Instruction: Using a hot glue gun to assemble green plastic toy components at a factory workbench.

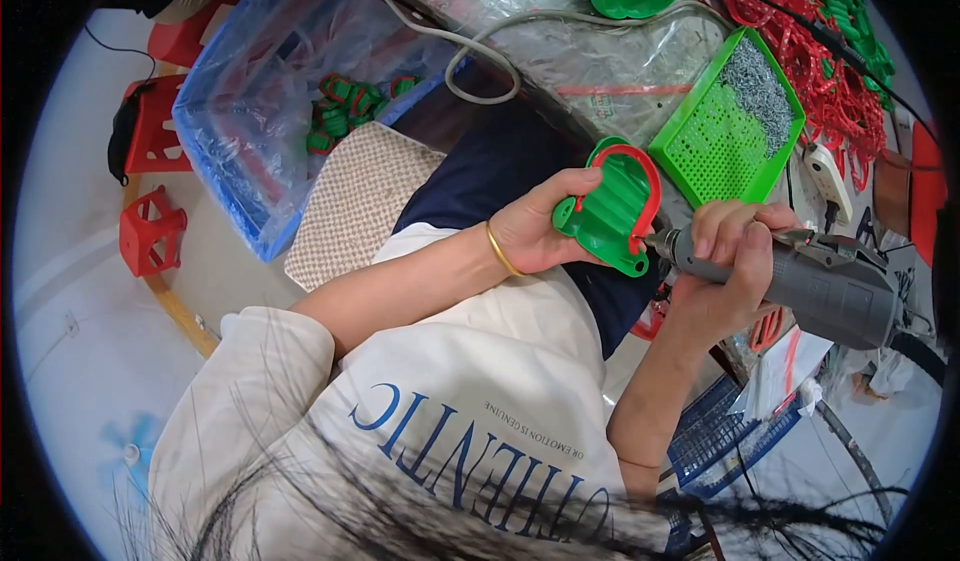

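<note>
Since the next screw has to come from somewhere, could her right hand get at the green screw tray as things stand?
Probably not without letting go first: the right hand is wrapped around the grey screwdriver, its tip at the green part in the left hand. The tray lies just beyond, uncovered.

I'm sitting in a small assembly workshop — the sort where plastic parts get put together by hand. Around me are heaps of identical red and green plastic pieces (pixel 835 56), a green sorting tray (pixel 700 141) holding a pile of small screws (pixel 760 86), and a blue bin lined with clear plastic (pixel 240 111) with finished green parts (pixel 350 106) in it. A grey electric screwdriver (pixel 815 281) on a cable, loose cords and red plastic stools (pixel 150 231) on a bare floor — work gear, not home things.
</note>
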